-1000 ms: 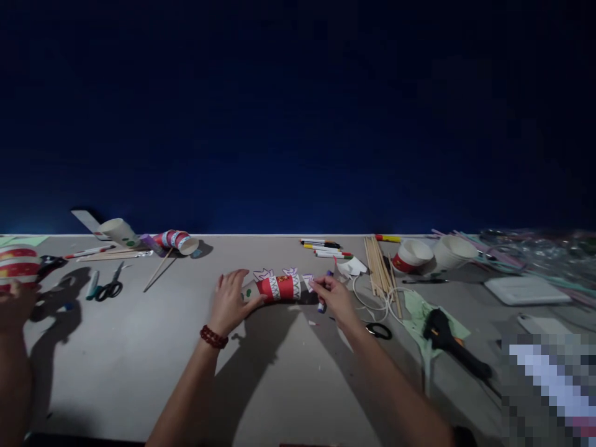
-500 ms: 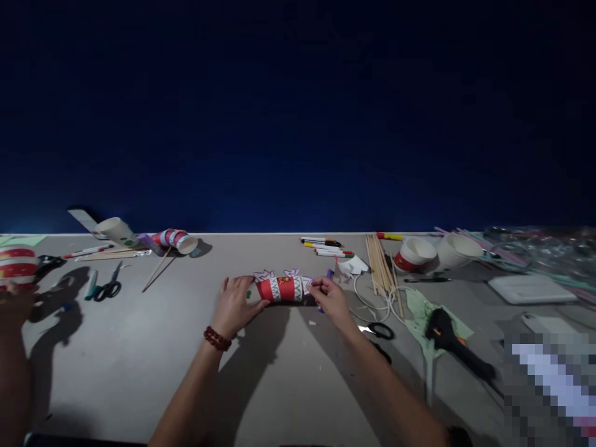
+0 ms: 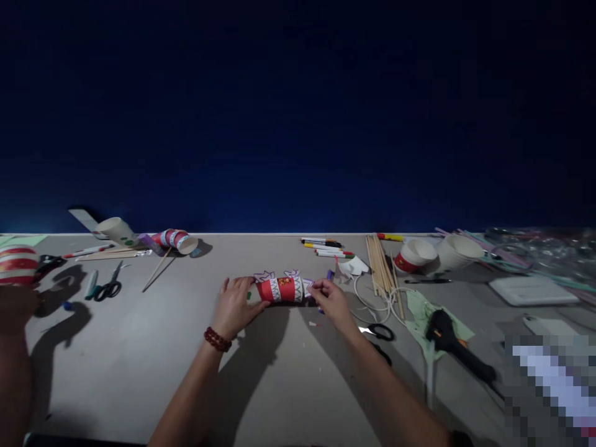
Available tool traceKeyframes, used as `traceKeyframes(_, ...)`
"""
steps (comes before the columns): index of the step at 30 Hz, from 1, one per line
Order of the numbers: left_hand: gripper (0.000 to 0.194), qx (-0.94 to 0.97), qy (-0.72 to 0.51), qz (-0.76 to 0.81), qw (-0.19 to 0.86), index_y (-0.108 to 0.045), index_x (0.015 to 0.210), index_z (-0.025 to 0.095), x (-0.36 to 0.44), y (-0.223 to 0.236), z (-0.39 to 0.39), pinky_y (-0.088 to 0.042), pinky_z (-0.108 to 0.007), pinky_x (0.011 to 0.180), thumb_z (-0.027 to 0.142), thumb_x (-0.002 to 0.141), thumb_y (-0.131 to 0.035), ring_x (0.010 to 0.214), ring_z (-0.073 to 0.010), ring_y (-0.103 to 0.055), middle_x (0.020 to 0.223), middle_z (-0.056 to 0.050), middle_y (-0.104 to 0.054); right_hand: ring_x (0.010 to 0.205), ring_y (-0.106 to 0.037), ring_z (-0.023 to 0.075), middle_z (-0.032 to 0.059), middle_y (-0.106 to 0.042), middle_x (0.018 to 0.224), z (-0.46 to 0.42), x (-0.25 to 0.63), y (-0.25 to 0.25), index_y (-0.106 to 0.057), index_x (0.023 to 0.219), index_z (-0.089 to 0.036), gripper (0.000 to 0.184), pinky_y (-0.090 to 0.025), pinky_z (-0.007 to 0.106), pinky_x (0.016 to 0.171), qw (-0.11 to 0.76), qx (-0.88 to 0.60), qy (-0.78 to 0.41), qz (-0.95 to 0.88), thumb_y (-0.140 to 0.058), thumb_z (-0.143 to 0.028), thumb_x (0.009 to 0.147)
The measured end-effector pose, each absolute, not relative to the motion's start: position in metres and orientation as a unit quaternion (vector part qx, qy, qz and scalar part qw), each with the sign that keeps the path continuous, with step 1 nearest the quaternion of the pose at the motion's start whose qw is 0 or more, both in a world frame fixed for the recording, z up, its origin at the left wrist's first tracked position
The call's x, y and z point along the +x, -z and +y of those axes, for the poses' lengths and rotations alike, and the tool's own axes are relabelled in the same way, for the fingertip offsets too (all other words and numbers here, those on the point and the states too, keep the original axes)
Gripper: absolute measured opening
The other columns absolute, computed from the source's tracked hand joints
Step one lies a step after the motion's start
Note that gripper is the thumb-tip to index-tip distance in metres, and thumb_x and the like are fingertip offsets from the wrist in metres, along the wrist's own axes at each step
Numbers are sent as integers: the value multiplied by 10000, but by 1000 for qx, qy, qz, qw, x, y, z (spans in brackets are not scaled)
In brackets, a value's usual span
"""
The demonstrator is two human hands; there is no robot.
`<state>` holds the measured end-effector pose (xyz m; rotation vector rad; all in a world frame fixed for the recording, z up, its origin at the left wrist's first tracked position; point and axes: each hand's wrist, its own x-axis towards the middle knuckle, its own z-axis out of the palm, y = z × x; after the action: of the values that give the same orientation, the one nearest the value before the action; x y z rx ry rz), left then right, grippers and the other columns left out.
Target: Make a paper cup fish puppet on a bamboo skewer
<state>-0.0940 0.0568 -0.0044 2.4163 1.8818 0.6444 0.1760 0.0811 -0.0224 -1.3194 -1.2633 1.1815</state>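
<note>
A row of nested paper cups, red and white with zigzag bands, lies on its side on the table. Paper pieces with purple outlines stick up along its top. My left hand is closed over the cups' left end, thumb along the near side. At the right end, my right hand pinches a small purple-edged paper piece against the cup's rim. A purple marker lies just beyond the right hand, partly hidden by it.
Scissors, a glue gun on green paper, wooden sticks, markers and paper cups lie to the right. Leftward are more scissors and a decorated cup stack. Another person's hand holds a striped cup at far left.
My two hands and the cups stay nearly still; my right fingers have shifted very slightly. At far left, the other person's hand and striped cup have moved a little.
</note>
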Motion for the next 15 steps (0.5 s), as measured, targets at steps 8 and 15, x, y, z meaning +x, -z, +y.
traceKeyframes(8,516,774,-207,599,3,-583,1184,206,-94,4,57,-344,-563,1091,503,787,-726,1123,-325,-629,1194,-130,-700,595,-552,162,-9,-611,634,83,180,25,-607,694,-214,273,-433,258,558,471,-533,-445,-543,-689,-474,701)
traceKeyframes(15,508,776,-215,592,-3,-578,1188,212,-94,5,57,-349,-561,1085,502,794,-717,1115,-324,-632,1182,-128,-701,577,-536,159,-19,-591,623,77,179,22,-586,696,-222,262,-415,250,527,468,-531,-435,-557,-668,-469,725)
